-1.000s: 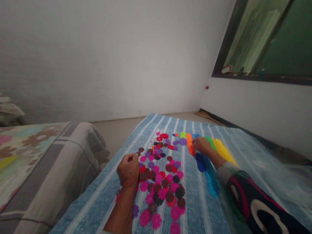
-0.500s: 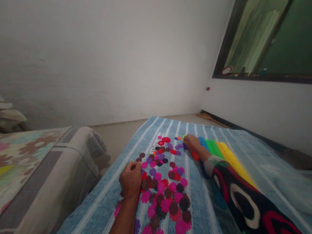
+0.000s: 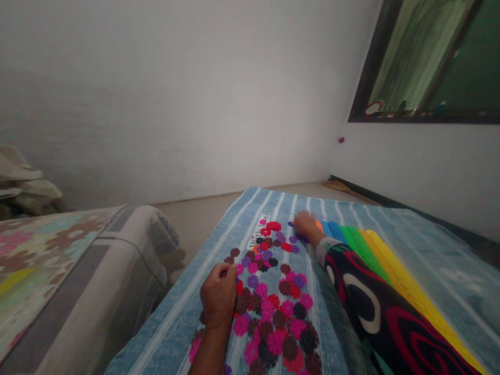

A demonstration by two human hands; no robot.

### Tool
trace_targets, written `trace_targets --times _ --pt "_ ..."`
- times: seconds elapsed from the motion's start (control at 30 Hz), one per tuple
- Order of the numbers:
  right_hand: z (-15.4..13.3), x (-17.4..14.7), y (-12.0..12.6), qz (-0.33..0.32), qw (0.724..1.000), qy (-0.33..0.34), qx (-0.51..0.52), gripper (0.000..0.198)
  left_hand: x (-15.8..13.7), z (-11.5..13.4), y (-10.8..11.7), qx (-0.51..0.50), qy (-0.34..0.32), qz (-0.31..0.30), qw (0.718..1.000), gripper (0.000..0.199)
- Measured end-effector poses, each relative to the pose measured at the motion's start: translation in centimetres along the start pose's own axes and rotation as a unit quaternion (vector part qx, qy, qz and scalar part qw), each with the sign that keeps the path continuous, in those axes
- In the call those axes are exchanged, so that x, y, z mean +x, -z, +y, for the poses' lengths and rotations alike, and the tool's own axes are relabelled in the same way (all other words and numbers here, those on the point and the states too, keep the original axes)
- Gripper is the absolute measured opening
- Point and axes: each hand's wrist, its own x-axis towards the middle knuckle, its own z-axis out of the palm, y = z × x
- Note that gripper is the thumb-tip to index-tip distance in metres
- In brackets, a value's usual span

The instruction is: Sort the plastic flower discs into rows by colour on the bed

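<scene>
My left hand (image 3: 219,296) rests closed on the striped cloth, thumb and forefinger together, at the left side of many loose flower-shaped pieces (image 3: 276,342). Whatever its fingers hold, if anything, is hidden. These pieces are flat, with scalloped edges, in pink, red, brown, purple and black. Farther off, my right hand (image 3: 306,224) is bent down over the cloth, fingers curled and mostly hidden, with a bit of a blue piece (image 3: 291,224) showing at its left. Rows of overlapping yellow pieces (image 3: 406,278), green pieces (image 3: 361,250) and blue pieces (image 3: 335,230) lie right of that hand.
The blue-and-white striped cloth (image 3: 175,307) covers the surface, with printed lettering near its far end. At left stands a bed or seat under a flowered cover (image 3: 47,255). A white wall (image 3: 219,104) rises behind, and a dark-framed window (image 3: 425,62) is at upper right.
My right hand has shifted left over the small blue and orange pieces, and the yellow-green piece at its fingers is out of sight. My left hand stays in place while the view turns slightly left.
</scene>
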Motion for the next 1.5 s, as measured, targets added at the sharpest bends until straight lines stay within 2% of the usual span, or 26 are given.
trace_targets --times 0.3,0.5,0.67,0.87,1.1,1.3,1.5 --pt "0.4 1.0 -0.3 -0.020 1.000 0.017 -0.001 0.034 0.0 -0.3 -0.2 -0.003 0.003 -0.011 1.000 0.021" --pt "1.2 0.6 0.8 0.013 1.000 0.024 0.011 0.035 0.2 -0.3 -0.2 0.007 0.004 -0.016 1.000 0.023" --pt "3.7 -0.6 3.0 0.031 0.998 0.039 0.038 0.033 0.4 -0.1 -0.3 0.021 0.013 -0.018 1.000 0.023" --pt "7.8 -5.0 4.1 0.024 0.992 0.075 0.099 0.024 0.8 0.0 -0.5 0.037 -0.007 -0.010 0.999 0.022" --pt "9.4 -9.5 2.5 0.009 0.979 0.132 0.156 0.015 1.2 -1.0 -1.0 0.010 -0.016 0.010 1.000 0.023" --pt "9.6 -10.1 0.6 0.003 0.974 0.157 0.165 0.016 1.0 -1.0 -1.1 -0.037 -0.014 0.022 0.999 0.023" --pt "9.8 -10.1 -0.1 -0.007 0.973 0.173 0.151 0.017 0.8 -0.6 -0.9 -0.034 -0.013 0.031 0.999 0.020"
